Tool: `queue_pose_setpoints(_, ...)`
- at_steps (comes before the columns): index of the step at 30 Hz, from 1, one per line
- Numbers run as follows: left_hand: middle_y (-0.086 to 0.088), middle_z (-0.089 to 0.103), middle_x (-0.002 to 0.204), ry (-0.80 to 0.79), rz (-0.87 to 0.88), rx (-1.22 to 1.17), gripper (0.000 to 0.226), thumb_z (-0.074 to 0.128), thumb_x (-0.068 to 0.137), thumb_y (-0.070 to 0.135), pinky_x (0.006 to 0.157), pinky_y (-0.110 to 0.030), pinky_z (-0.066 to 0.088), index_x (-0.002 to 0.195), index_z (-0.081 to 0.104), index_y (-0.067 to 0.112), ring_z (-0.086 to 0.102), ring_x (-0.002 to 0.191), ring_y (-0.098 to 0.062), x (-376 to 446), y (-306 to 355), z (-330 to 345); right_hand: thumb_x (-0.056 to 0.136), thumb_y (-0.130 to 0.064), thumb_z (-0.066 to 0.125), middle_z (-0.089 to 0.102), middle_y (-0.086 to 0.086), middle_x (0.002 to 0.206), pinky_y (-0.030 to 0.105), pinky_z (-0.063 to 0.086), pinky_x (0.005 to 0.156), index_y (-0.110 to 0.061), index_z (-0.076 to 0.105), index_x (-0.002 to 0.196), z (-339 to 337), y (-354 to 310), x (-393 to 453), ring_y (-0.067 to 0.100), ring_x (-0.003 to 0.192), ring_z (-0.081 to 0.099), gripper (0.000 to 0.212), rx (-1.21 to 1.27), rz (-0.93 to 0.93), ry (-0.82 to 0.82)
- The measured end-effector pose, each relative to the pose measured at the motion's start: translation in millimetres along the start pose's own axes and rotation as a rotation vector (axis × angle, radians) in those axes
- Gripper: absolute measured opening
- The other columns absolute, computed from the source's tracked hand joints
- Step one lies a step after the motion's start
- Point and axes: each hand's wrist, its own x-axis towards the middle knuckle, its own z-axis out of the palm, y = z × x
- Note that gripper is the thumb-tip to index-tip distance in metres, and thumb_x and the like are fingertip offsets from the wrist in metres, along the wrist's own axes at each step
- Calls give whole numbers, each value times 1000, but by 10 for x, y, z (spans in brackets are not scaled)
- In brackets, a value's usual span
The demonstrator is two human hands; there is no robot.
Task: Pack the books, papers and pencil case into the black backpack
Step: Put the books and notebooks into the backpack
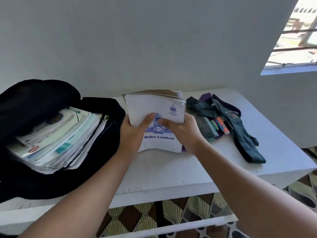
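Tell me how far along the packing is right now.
Partly done. A stack of books and papers already sits in the open black backpack. Both the left hand and right hand grip a bundle of exercise books upright on the table. The open pencil case remains unpacked.

Both bare forearms reach forward from bottom of view and come together at centre. Left hand [133,133]: thumb lies on top, pointing right, other fingers hidden below; grip closed on left edge of exercise books [154,107]. Right hand [181,130]: thumb on top pointing left, fingers wrapped round right edge. Thumb tips almost meet. Wrists nearly straight, palms turned toward each other.
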Motion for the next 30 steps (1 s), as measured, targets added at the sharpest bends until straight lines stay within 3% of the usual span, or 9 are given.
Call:
queue_pose_setpoints(4,-3,62,117,192,130,154,72,87,68,61,88,-33,55,116,51,21,65,106,-16,72,-11,60,85,-9,84,80,11,105,51,63,86,-9,76,106,21,-94,49,32,98,77,22,206,-27,94)
queue_pose_setpoints(8,-2,54,133,292,-175,-123,107,92,54,64,94,-32,53,134,35,22,61,117,-17,40,16,171,84,-10,85,76,19,115,69,56,91,-10,73,112,19,-224,182,43,106,73,30,625,117,237)
queue_pose_setpoints(12,-4,74,124,-32,-257,-430,55,81,87,35,95,-43,57,136,61,21,71,113,-23,-76,54,319,87,-12,82,75,18,120,65,54,98,-8,66,129,83,-217,173,40,111,73,45,764,214,145)
queue_pose_setpoints(14,-7,76,118,23,-260,-459,45,79,90,27,91,-49,59,132,66,19,73,109,-27,-84,89,307,87,-11,82,74,18,122,62,53,102,-7,64,134,84,-133,159,39,114,71,50,747,263,113)
queue_pose_setpoints(18,-8,79,105,143,-179,-308,42,86,83,22,79,-54,62,121,70,13,77,95,-29,-9,267,114,83,-30,86,75,11,123,48,51,105,-12,60,140,-54,-39,128,32,118,70,66,603,371,85)
queue_pose_setpoints(22,-3,80,98,28,3,20,32,85,80,13,69,-40,63,110,71,12,77,88,-23,33,657,-249,60,-54,99,69,18,124,51,46,105,-11,56,140,-276,19,261,34,113,67,100,463,289,115)
queue_pose_setpoints(24,-2,80,97,-58,43,165,35,86,78,15,68,-37,63,110,72,12,77,87,-22,20,855,-386,68,-38,96,70,19,127,62,52,101,-10,50,141,-286,-24,210,38,116,69,91,451,271,35)
queue_pose_setpoints(28,4,80,97,-128,97,407,34,89,74,24,71,-37,63,103,72,20,77,87,-18,38,1037,-542,95,-20,70,69,20,133,56,60,91,-11,57,138,-78,-10,16,38,120,68,46,553,373,-281)
queue_pose_setpoints(30,7,79,94,-84,117,499,34,91,73,26,72,-35,64,100,70,23,77,85,-13,64,1048,-606,98,-14,66,72,17,128,54,62,87,-13,60,135,75,18,-7,37,117,70,38,575,403,-272)
